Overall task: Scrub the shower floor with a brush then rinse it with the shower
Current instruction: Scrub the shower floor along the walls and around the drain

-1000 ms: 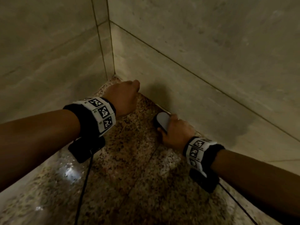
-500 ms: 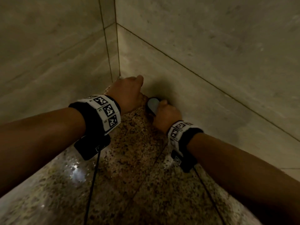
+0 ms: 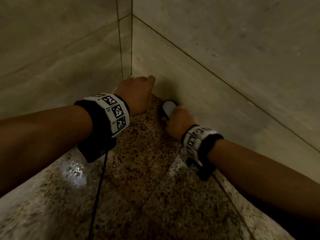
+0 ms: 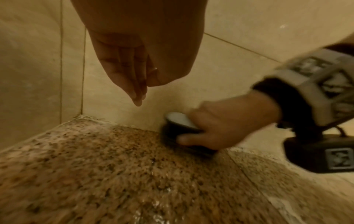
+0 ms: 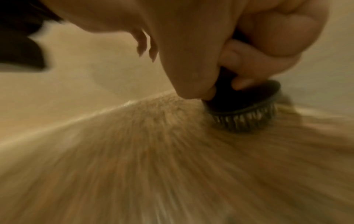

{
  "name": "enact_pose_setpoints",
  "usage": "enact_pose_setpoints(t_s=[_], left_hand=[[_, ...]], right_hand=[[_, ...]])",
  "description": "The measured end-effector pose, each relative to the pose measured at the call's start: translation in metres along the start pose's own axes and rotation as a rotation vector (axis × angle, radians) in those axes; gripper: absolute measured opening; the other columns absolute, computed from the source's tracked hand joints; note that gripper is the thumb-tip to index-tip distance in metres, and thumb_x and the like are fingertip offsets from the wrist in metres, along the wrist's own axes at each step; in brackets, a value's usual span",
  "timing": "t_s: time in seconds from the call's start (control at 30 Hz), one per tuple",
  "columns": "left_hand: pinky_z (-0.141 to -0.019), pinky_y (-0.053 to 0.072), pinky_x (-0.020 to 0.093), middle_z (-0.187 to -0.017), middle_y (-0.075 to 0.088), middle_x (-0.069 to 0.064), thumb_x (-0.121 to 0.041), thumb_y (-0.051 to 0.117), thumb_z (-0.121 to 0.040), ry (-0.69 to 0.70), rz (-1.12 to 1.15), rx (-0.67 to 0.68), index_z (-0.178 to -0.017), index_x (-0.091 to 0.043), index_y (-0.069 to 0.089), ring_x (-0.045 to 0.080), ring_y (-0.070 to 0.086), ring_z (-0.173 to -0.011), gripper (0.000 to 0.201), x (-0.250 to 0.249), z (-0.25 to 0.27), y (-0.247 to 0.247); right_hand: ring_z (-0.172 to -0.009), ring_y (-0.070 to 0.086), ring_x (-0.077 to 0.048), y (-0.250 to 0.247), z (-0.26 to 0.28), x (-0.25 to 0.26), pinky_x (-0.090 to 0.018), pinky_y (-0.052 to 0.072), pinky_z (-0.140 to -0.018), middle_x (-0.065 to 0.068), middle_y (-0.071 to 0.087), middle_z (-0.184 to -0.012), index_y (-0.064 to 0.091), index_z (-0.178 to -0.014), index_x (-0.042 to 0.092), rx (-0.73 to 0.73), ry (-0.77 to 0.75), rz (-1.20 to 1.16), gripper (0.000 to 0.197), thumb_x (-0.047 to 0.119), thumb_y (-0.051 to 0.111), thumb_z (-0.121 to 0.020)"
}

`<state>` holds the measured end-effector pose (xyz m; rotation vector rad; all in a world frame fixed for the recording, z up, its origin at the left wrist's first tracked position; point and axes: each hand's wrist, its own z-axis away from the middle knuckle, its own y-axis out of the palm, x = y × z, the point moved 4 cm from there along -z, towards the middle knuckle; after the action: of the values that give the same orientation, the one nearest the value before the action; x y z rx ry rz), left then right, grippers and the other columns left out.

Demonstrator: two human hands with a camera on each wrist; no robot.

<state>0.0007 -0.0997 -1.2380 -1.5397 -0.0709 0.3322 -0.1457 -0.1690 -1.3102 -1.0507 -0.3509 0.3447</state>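
My right hand (image 3: 180, 122) grips a round black scrub brush (image 3: 168, 109) with a pale top, bristles down on the wet speckled granite floor (image 3: 138, 170) against the right wall's base. In the left wrist view the brush (image 4: 180, 130) sits under the right hand (image 4: 226, 125), thumb along its side. The right wrist view shows the brush (image 5: 247, 109) and its bristles on the blurred floor. My left hand (image 3: 136, 94) hangs above the corner, holding nothing; its fingers (image 4: 134, 84) point down, loosely together.
Beige tiled walls (image 3: 225, 49) meet in a corner (image 3: 131, 66) just beyond the hands. The floor glistens with water (image 3: 74, 174) at the lower left. A black cable (image 3: 98, 191) hangs from the left wrist camera.
The right hand has slid the brush along the wall's base toward the corner, then slightly back. The left hand has stayed hovering near the corner.
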Motion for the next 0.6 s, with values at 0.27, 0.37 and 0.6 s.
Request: enact_pose_setpoints(t_s=[0.27, 0.37, 0.6], left_hand=[[-0.065, 0.036, 0.036, -0.106, 0.059, 0.019, -0.023, 0.048, -0.093, 0.033, 0.039, 0.017, -0.119, -0.003, 0.046, 0.036, 0.057, -0.093, 0.033, -0.011, 0.001, 0.005], [-0.064, 0.040, 0.036, -0.100, 0.060, 0.016, -0.026, 0.054, -0.089, 0.091, 0.060, 0.032, -0.110, -0.006, 0.048, 0.036, 0.058, -0.085, 0.029, -0.022, -0.002, 0.010], [-0.064, 0.031, 0.032, -0.111, 0.057, 0.018, -0.026, 0.043, -0.096, 0.064, 0.043, 0.026, -0.127, -0.006, 0.042, 0.035, 0.055, -0.095, 0.037, -0.004, 0.006, 0.007]], right_hand=[[-0.108, 0.060, -0.033, 0.008, -0.012, 0.020, -0.032, 0.040, -0.072, -0.013, 0.059, -0.122, 0.039, -0.130, 0.003, -0.066, -0.026, -0.026, 0.045, 0.030, 0.050, -0.097], [-0.108, 0.061, -0.033, 0.002, -0.012, 0.021, -0.031, 0.039, -0.071, -0.014, 0.059, -0.123, 0.035, -0.135, 0.001, -0.032, -0.045, -0.076, 0.057, 0.033, 0.055, -0.093], [-0.095, 0.062, -0.036, 0.003, 0.029, -0.043, -0.031, 0.040, -0.066, -0.017, 0.062, -0.109, 0.042, -0.118, 0.005, -0.116, -0.002, 0.062, 0.056, 0.055, 0.049, -0.092]])
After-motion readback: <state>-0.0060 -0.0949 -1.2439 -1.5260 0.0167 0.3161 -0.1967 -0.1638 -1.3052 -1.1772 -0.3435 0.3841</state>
